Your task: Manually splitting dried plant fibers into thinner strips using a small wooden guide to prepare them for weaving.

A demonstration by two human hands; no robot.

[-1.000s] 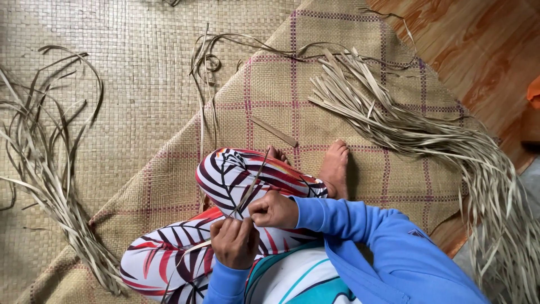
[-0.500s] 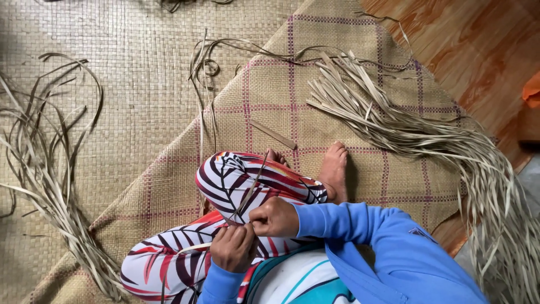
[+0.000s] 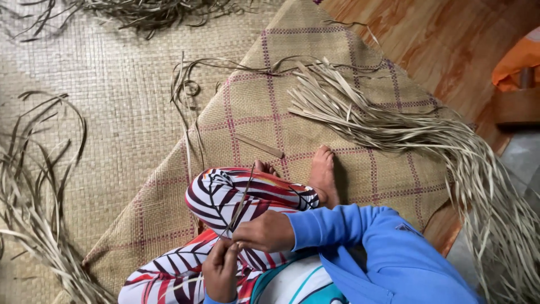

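I sit on a checked woven mat (image 3: 315, 121) with my knee in leaf-patterned cloth (image 3: 225, 194) raised. A thin dried leaf strip (image 3: 242, 204) runs up over that knee. My right hand (image 3: 264, 231), in a blue sleeve, pinches the strip just above my left hand (image 3: 220, 271), which grips its lower end. The two hands touch each other. My bare foot (image 3: 323, 171) rests on the mat beyond the knee.
A thick sheaf of pale dried strips (image 3: 450, 146) fans across the mat's right side. Loose strips (image 3: 34, 186) lie on the plain mat at left, and a darker pile (image 3: 146, 11) lies at the top. A short flat stick (image 3: 260, 146) lies near my foot. Wooden floor (image 3: 450, 39) lies at the right.
The view has tilted, so everything sits lower in the frame and the top pile shows. My hands have drawn together on the strip.
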